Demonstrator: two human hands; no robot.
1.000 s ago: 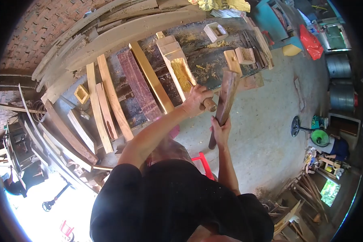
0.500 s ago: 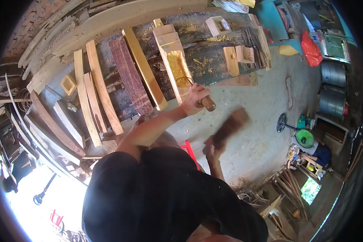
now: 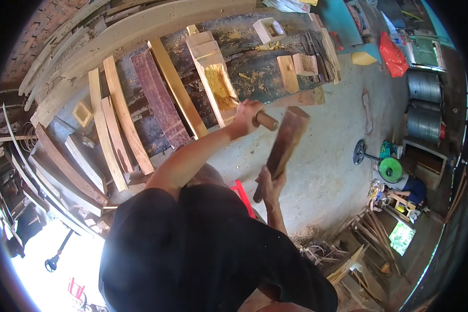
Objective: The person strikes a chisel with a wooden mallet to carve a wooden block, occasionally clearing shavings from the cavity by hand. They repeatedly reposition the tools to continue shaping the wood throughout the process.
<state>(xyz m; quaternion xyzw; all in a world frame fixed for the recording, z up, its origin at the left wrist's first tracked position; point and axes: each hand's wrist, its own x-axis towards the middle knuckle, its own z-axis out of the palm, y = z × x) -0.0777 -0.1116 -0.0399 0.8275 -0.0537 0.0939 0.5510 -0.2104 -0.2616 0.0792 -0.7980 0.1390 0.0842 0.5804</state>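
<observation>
My left hand [image 3: 244, 117] is closed around the wooden handle of a chisel [image 3: 267, 121]. Its blade end points into the hollow of a long pale wooden block [image 3: 203, 48], which lies on the dark bench; my hand covers part of the tool. Chips and rough yellow wood show inside the hollow. My right hand [image 3: 272, 186] grips a long, squared wooden mallet [image 3: 290, 134] near its narrow lower end. The mallet's broad end rises just to the right of the chisel handle, with a small gap between them in this view.
A yellowish beam [image 3: 177, 86] and a purplish-red plank [image 3: 158, 96] lie left of the block. Small hollowed wooden boxes [image 3: 268, 31] rest on the bench [image 3: 249, 86] among shavings. A red stool [image 3: 243, 197] stands near my body. A fan [image 3: 390, 169] is at the right.
The mallet has swung up and left, closer to the chisel handle, and is no longer strongly blurred. My left hand keeps its hold on the chisel. The whole view has shifted slightly.
</observation>
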